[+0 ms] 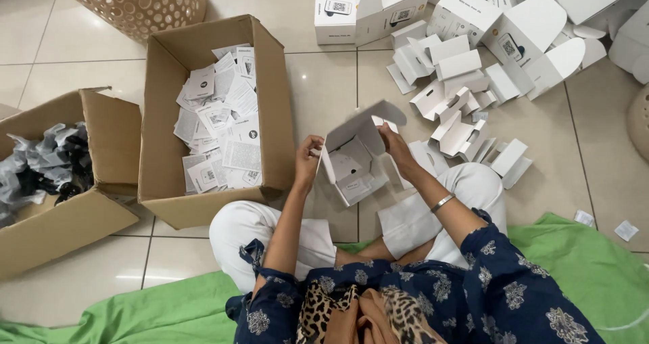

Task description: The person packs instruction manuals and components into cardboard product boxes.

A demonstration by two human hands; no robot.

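Nearest is a dark blue top with white flowers [487,296] and a spotted brown scarf [365,313], worn by a person sitting cross-legged in white trousers [270,229] on a green cloth [581,276] spread on the tiled floor [324,94].

Just past the knees, both hands hold a small white cardboard box [355,158] with its lid flap up. The left hand [307,161] pinches the box's left edge. The right hand [395,148] grips the right side near the flap. The box is open, and a white card piece sits inside it.

It looks like the box is being folded or filled. The next move would need careful fingers on the thin flaps.

To the left stands a brown cardboard box full of small white paper leaflets [216,114]. Farther left is another brown box holding grey crumpled bags [47,168].

Far right lies a heap of white folded card pieces and open white boxes [473,60]. At the far left is a tan basket with holes [135,2].
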